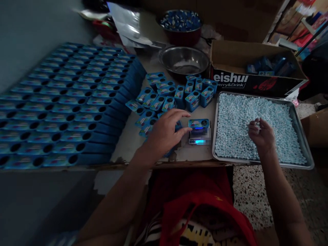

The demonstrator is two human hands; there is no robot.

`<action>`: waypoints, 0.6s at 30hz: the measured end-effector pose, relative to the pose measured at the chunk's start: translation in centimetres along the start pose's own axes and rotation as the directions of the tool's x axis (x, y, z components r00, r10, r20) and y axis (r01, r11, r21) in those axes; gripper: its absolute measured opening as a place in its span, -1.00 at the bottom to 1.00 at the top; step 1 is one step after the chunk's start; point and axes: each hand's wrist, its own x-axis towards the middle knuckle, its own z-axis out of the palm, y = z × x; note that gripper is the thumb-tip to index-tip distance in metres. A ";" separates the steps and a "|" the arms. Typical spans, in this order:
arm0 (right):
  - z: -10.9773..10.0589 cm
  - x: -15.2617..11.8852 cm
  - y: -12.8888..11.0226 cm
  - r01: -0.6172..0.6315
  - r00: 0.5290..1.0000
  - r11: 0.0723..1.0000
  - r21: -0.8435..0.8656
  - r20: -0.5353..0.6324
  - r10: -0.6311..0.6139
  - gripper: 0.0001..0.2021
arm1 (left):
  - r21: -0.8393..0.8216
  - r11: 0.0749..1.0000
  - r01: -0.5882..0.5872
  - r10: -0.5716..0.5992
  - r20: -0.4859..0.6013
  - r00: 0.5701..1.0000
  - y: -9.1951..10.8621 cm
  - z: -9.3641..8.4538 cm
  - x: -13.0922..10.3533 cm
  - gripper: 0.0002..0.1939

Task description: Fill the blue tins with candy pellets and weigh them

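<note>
Atop the small scale (196, 136), a blue box (197, 123) is lying with its dark round hole showing, just above the glowing display. Right beside the scale, on its left, the left hand (166, 128) is reaching toward the box, its grip standing wide with thumb and fingers parted; whether the thumb tip is touching the box cannot be told. Right of the scale, a metal tray (308, 150) is holding a layer of pale blue and white pellets (238, 126), and above them the right hand (261, 135) is curling its grip around a few pellets. Behind and left of the scale, loose blue boxes (192, 100) are standing and leaning on the bench (205, 150). Farther left, matching boxes (61, 106) are forming long rows. Beyond the scale, a steel bowl (164, 63) and a red bowl (183, 36) are sitting; behind the scale to the right, a carton (289, 82) is holding more blue packs (273, 65).
</note>
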 end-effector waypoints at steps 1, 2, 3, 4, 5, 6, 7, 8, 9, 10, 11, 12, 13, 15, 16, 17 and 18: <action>0.1 -0.2 0.3 -0.008 1.000 0.997 0.076 -0.006 0.008 -0.88 | 0.012 1.000 -0.009 0.009 -0.013 1.000 -0.2 -0.2 -0.2 -0.65; 0.2 -0.3 0.6 -0.007 1.000 0.992 0.125 -0.013 0.009 -0.84 | 0.020 1.000 -0.017 0.017 -0.025 1.000 -0.4 -0.3 -0.3 -0.64; 0.3 -0.4 0.9 0.010 1.000 0.988 0.152 -0.021 -0.007 -0.82 | 0.024 0.999 -0.024 0.025 -0.035 0.999 -0.6 -0.4 -0.5 -0.64; 0.4 -0.5 1.1 0.043 0.999 0.987 0.154 -0.028 -0.040 -0.81 | 0.024 0.999 -0.033 0.034 -0.041 0.999 -0.7 -0.4 -0.6 -0.64; 0.5 -0.6 1.3 0.089 0.996 0.988 0.129 -0.029 -0.086 -0.81 | 0.022 0.999 -0.039 0.040 -0.044 0.998 -0.9 -0.4 -0.7 -0.65; 0.5 -0.5 1.3 0.140 0.990 0.987 0.083 -0.023 -0.139 -0.82 | 0.018 0.999 -0.042 0.043 -0.048 0.998 -1.0 -0.4 -0.9 -0.66; 0.5 -0.5 1.2 0.191 0.982 0.981 0.025 -0.009 -0.191 -0.83 | 0.013 0.999 -0.042 0.042 -0.052 0.998 -1.1 -0.4 -1.0 -0.67; 0.4 -0.3 1.0 0.234 0.972 0.971 -0.036 0.004 -0.234 -0.83 | 0.006 0.999 -0.036 0.037 -0.054 0.998 -1.2 -0.5 -1.2 -0.67; 0.2 -0.1 0.7 0.264 0.964 0.959 -0.101 0.012 -0.264 -0.83 | -0.003 1.000 -0.029 0.029 -0.050 0.998 -1.3 -0.6 -1.3 -0.67; 0.0 0.1 0.4 0.281 0.959 0.947 -0.159 0.007 -0.283 -0.82 | -0.011 1.000 -0.024 0.023 -0.041 0.999 -1.4 -0.7 -1.4 -0.67; -0.3 0.5 0.0 0.289 0.955 0.936 -0.199 -0.013 -0.298 -0.81 | -0.019 1.000 -0.022 0.021 -0.027 0.999 -1.5 -0.8 -1.5 -0.67; -0.6 0.8 -0.4 0.296 0.949 0.931 -0.216 -0.046 -0.312 -0.82 | -0.025 0.999 -0.024 0.024 -0.009 1.000 -1.6 -0.9 -1.6 -0.67; -0.8 1.1 -0.7 0.304 0.940 0.929 -0.209 -0.091 -0.329 -0.82 | -0.029 0.999 -0.030 0.031 0.010 0.999 -1.6 -1.1 -1.6 -0.67; -0.9 1.6 -1.1 0.339 0.910 0.929 -0.152 -0.199 -0.364 -0.82 | -0.027 0.999 -0.047 0.048 0.045 0.998 -1.8 -1.3 -1.4 -0.65; -0.7 1.7 -1.0 0.354 0.894 0.927 -0.126 -0.246 -0.375 -0.80 | -0.022 0.998 -0.053 0.054 0.062 0.997 -1.9 -1.4 -1.2 -0.63; -0.5 1.7 -0.8 0.354 0.884 0.928 -0.119 -0.281 -0.374 -0.78 | -0.013 0.998 -0.058 0.058 0.079 0.995 -2.0 -1.4 -1.0 -0.60; -0.3 1.7 -0.5 0.341 0.882 0.931 -0.127 -0.300 -0.364 -0.76 | -0.001 0.998 -0.062 0.061 0.094 0.994 -2.0 -1.3 -0.7 -0.56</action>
